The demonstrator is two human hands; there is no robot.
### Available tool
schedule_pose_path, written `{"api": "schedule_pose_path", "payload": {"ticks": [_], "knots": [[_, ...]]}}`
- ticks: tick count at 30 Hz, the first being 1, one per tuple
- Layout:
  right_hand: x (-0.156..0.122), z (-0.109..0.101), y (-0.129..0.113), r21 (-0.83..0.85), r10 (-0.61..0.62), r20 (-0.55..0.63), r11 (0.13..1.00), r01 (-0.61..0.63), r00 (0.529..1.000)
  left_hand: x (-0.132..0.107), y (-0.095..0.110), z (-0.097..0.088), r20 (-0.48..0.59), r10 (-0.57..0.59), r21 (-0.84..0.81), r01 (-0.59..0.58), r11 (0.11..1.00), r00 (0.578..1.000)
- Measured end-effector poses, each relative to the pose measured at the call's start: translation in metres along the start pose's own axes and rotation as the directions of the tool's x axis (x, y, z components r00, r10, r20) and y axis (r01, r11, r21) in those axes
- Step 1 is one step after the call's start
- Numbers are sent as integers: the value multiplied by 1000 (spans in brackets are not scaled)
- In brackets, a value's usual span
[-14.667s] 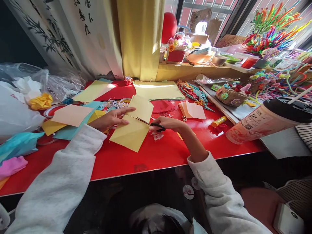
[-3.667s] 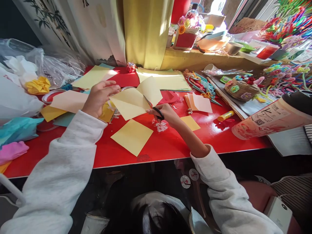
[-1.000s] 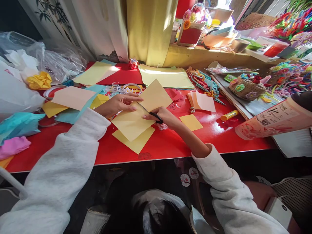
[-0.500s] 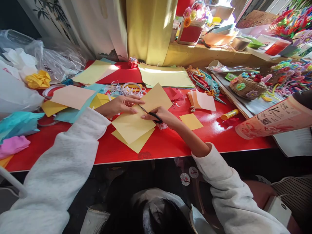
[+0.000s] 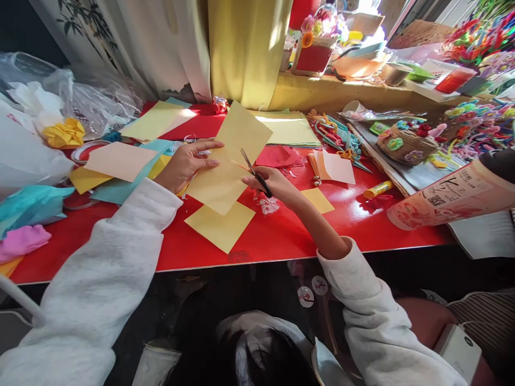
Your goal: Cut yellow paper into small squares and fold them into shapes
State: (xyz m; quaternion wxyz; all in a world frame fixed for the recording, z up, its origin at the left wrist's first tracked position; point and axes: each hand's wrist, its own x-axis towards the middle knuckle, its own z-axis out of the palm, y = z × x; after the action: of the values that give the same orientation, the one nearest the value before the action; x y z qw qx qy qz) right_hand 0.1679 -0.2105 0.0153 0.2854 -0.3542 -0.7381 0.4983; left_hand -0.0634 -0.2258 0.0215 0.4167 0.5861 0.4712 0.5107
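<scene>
Cut square [image 5: 220,227] on table [image 5: 281,241], glue stick [image 5: 377,188] right, paper stack [image 5: 289,130] behind

Red table [image 5: 281,241], yellow curtain [image 5: 247,48], sunlit sill [image 5: 317,92]

We are seeing mostly the blades of the scissors [image 5: 254,171]; the right hand [image 5: 277,187] is covering much of the black handles. The yellow sheet [image 5: 229,161] is hiding the thumb of the left hand [image 5: 183,163] and is overlapping the top of the yellow square [image 5: 220,228] lying on the red table [image 5: 281,241]. The right wrist is covering a corner of a smaller yellow square [image 5: 321,199]. The right edge is cutting off the printed cup [image 5: 446,195], and we are finding its lettering too small to read. The left edge is cutting off the plastic bag [image 5: 24,161].
</scene>
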Motion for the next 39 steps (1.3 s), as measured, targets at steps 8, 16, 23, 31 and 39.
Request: {"api": "schedule_pose_path", "payload": {"ticks": [8,16,23,31,39], "knots": [[9,18,16,405,-86,-137,904,135,987,3,-5,7,-120,128,82,-118,990,985],[17,11,29,435,104,-344,899,59,933,3,10,1,-365,349,16,-369,929,863],[21,9,36,490,200,-442,870,49,875,3,15,6,-299,216,-363,-320,875,930],[19,8,29,507,165,-507,851,138,846,2,8,13,-243,-57,-338,-29,941,968],[17,9,23,437,40,-519,871,225,854,0,-4,29,-217,-168,-167,133,977,962]]}}
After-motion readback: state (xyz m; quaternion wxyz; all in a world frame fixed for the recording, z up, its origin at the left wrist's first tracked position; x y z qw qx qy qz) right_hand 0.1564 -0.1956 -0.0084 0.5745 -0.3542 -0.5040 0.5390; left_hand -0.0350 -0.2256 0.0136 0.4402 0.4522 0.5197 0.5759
